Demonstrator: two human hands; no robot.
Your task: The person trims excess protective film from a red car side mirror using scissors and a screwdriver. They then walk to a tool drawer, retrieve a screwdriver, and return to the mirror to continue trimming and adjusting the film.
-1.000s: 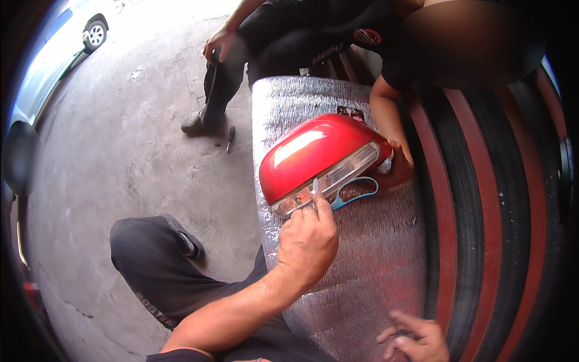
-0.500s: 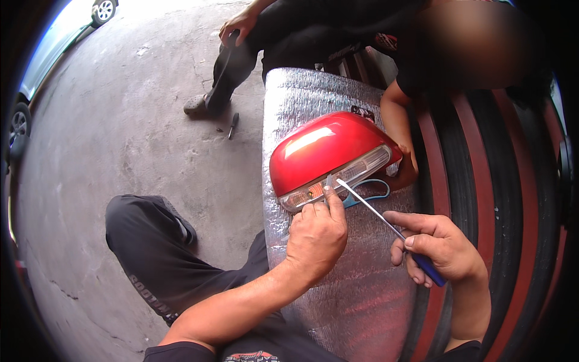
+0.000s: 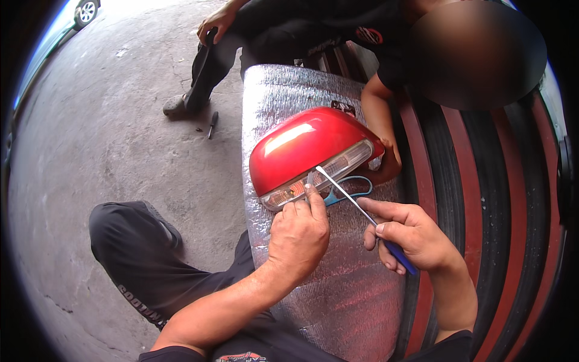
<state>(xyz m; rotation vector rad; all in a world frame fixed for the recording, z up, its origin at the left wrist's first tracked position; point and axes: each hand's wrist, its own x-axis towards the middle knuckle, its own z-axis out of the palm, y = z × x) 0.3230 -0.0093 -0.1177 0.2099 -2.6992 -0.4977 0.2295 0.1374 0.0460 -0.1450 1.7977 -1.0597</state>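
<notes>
A glossy red car side-mirror cover [image 3: 307,142] with a clear and orange turn-signal lens [image 3: 289,194] lies on a silvery padded sheet. My right hand [image 3: 416,235] is closed round the blue handle of a flathead screwdriver [image 3: 347,194], whose tip meets the seam between cover and lens. At the same seam, left of the tip, stands a flat grey blade [image 3: 310,178]. My left hand [image 3: 300,232] pinches its lower end, index finger stretched along it and other fingers curled. Blue-handled scissors [image 3: 363,179] rest just beyond that fingertip, partly hidden; whether the blade belongs to them I cannot tell.
A person sits across from me, one forearm [image 3: 383,120] reaching behind the mirror cover and the other hand [image 3: 218,23] on a knee, holding something dark. Another screwdriver [image 3: 213,125] lies on the concrete floor. The silvery sheet [image 3: 338,289] covers part of a red-and-black slatted bench [image 3: 458,151].
The whole view has shifted, so everything sits a little further left. Both hands, the screwdriver and the mirror cover keep nearly the same places relative to each other.
</notes>
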